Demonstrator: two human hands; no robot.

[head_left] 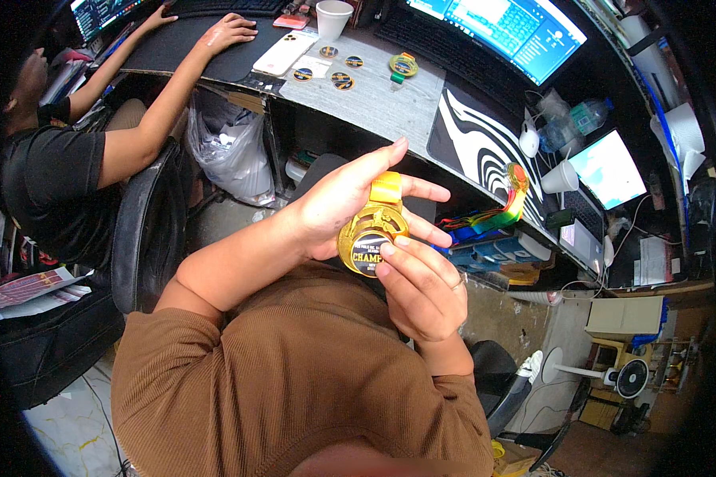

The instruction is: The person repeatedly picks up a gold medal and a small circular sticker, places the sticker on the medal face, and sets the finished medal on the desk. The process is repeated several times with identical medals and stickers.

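Note:
A gold medal (pixel 359 221) with a round black printed disc (pixel 366 258) on its face lies against the palm and fingers of my left hand (pixel 332 200). Its yellow ribbon (pixel 386 188) runs up between that hand's thumb and fingers, some of which stretch out past it. Closed at the fingertips, my right hand (pixel 426 292) presses on the right edge of the disc and grips the medal's rim. Several loose round black discs (pixel 343 80) rest on the grey desk (pixel 394 102) beyond, near another gold medal (pixel 403 65) with a green ribbon.
More medals with multicoloured ribbons (pixel 497 213) hang over the desk edge at the right, beside a black-and-white mouse pad (pixel 473 135). A white phone (pixel 283 52) and a paper cup (pixel 333 17) stand farther back. At the left a co-worker's arm (pixel 163 115) reaches over the desk.

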